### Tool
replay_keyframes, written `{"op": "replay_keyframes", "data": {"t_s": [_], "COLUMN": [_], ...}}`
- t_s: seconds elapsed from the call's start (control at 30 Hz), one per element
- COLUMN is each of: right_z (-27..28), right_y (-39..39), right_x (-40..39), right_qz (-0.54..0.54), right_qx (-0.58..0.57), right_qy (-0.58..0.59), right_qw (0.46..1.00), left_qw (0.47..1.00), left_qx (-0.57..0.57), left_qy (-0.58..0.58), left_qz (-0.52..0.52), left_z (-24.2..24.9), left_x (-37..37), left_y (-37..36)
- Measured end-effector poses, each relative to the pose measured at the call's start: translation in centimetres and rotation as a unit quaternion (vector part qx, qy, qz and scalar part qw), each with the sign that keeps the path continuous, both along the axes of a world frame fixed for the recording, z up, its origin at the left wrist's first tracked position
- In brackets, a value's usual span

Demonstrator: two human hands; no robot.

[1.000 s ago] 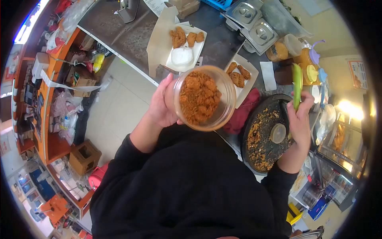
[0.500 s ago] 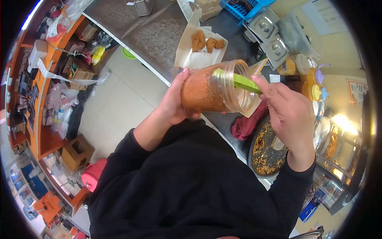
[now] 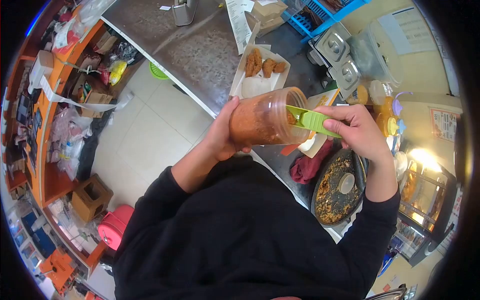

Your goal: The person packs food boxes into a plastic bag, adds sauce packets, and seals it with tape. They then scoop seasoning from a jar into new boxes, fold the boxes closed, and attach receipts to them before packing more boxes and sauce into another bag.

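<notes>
My left hand is wrapped round a clear plastic jar, tilted on its side with its mouth toward the right. Reddish-brown powder or sauce fills much of the jar. Between thumb and fingers, my right hand pinches the handle of a green scoop. The scoop's bowl is at the jar's mouth and holds some of the brown stuff. Behind the jar lies an open paper box with pieces of fried chicken and a white round cup or lid.
A black pan with crumbs and a small clear cup sits below my right hand, beside a dark red cloth. Lidded metal containers, a blue basket and sauce bottles stand behind. A receipt lies on the counter.
My right hand has drawn the green scoop partly out of the jar, turning it so its bowl shows at the mouth. The left hand still holds the jar; the view has shifted slightly.
</notes>
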State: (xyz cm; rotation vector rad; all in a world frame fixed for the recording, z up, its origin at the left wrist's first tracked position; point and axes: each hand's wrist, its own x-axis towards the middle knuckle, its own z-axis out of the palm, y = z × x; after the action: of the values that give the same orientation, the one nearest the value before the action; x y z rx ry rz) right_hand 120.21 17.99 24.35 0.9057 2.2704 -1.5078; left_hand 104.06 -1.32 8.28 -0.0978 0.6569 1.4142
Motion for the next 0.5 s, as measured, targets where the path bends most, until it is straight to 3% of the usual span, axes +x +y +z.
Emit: {"op": "replay_keyframes", "data": {"t_s": [0.27,0.37,0.5], "right_z": [-1.7,-2.7,-5.5], "right_y": [4.1,6.4,8.7], "right_x": [-1.1,-1.9,-5.2], "right_qz": [-0.009,-0.027,-0.023], "right_qx": [-0.093,-0.052,0.094], "right_qy": [-0.01,0.015,-0.027], "right_qw": [0.996,0.998,0.995], "left_qw": [0.998,0.999,0.997], "left_qx": [-0.005,0.005,0.013], "left_qy": [-0.057,-0.051,-0.076], "left_qz": [-0.005,-0.017,-0.019], "left_z": [-2.7,-4.0,-4.9], "left_x": [-0.6,-1.2,-1.4], "left_y": [-0.8,-2.2,-3.8]}}
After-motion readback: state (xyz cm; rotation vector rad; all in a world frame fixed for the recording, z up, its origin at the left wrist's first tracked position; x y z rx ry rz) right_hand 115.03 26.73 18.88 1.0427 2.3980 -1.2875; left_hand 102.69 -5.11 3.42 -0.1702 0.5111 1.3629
